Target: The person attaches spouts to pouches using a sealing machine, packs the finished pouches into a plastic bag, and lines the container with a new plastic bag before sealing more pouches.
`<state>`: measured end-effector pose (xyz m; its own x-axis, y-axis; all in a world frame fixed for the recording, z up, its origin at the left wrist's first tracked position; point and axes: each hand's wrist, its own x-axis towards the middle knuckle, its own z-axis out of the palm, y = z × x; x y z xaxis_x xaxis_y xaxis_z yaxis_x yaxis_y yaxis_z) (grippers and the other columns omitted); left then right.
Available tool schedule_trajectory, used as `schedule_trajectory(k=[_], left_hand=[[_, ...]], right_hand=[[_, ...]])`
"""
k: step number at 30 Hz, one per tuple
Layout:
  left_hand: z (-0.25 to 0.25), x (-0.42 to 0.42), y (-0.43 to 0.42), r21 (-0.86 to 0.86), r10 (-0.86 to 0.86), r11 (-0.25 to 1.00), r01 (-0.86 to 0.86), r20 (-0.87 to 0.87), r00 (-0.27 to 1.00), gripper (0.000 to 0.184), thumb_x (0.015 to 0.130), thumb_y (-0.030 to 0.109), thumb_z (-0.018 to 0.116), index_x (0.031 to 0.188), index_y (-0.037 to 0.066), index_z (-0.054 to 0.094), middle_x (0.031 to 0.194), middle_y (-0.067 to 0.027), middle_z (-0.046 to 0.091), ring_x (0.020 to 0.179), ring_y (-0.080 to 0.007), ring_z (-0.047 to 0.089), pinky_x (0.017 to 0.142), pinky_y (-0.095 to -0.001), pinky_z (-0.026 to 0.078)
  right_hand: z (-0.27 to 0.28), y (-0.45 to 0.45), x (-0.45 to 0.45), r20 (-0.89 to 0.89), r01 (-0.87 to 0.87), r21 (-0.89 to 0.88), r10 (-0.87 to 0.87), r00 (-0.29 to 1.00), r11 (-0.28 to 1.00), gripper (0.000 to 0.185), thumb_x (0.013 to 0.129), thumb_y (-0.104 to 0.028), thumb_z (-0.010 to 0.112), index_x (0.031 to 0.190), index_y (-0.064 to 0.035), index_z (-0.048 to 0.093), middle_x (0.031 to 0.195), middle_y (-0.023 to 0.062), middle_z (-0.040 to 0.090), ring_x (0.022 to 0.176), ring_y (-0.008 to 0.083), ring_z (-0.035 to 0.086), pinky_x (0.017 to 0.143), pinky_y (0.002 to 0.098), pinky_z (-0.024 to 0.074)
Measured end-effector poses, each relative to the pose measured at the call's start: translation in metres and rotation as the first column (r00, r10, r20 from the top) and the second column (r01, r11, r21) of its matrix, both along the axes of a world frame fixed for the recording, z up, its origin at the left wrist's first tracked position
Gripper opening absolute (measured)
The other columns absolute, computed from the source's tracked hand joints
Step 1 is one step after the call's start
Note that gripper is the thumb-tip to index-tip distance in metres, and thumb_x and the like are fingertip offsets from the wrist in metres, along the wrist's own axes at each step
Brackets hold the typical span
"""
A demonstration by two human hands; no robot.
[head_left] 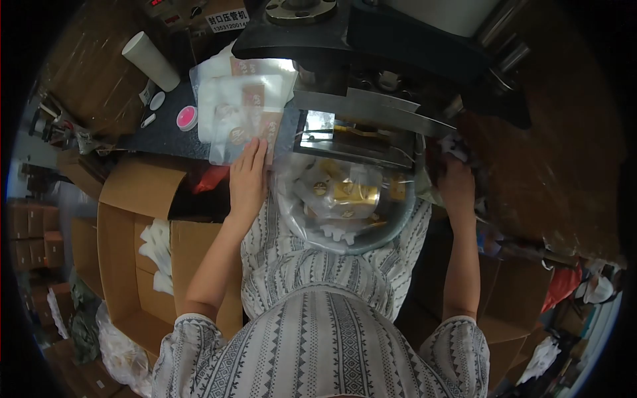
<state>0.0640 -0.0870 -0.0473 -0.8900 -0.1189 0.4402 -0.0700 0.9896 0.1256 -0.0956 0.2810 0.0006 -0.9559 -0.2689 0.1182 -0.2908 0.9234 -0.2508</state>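
Left hand (248, 178): fingers close together, almost straight, tips resting on the near edge of a clear, flat plastic pouch with a brown printed panel (229, 151). Thumb not readable; cannot tell whether it pinches from below or only presses. Right hand (456, 182): off to the other side, fingers bent down into shadow beside some pale crumpled material (454, 144); how far they curl, and whether they hold anything, cannot be told.

The pouch lies on the near side of a loose, overlapping stack of similar clear pouches (229, 86), on a dark worktop (178, 142). Judgement: very light, limp, slick, apt to cling to its neighbours; not fragile, though it probably creases. Best taken at a free edge or corner, thumb against fingertips.

Left of the stack, a small round tub with a pink top (187, 118); beyond, a tilted white cylinder (151, 61). Between the hands, over the lap, a round translucent plastic basin (391, 235) holding gold-panelled clear packets (352, 192). Above it, a dark metal machine (292, 41).
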Motion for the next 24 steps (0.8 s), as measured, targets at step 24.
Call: schedule_trajectory(k=[24], left_hand=[[0.073,0.016,0.071,0.412,-0.108,0.902,0.129,-0.073,0.991,0.017,0.075,-0.002,0.063,0.091,0.003,0.063,0.087,-0.0127,0.062,0.076,-0.0329,0.061,0.065,-0.0378,0.049]], right_hand=[[0.064,-0.067,0.055,-0.007,-0.335,-0.590,0.411,0.912,0.734,0.025,0.077,-0.008,0.071,0.102,-0.0038,0.065,0.094,0.0090,0.065,0.073,0.0210,0.063,0.066,0.0312,0.0520]])
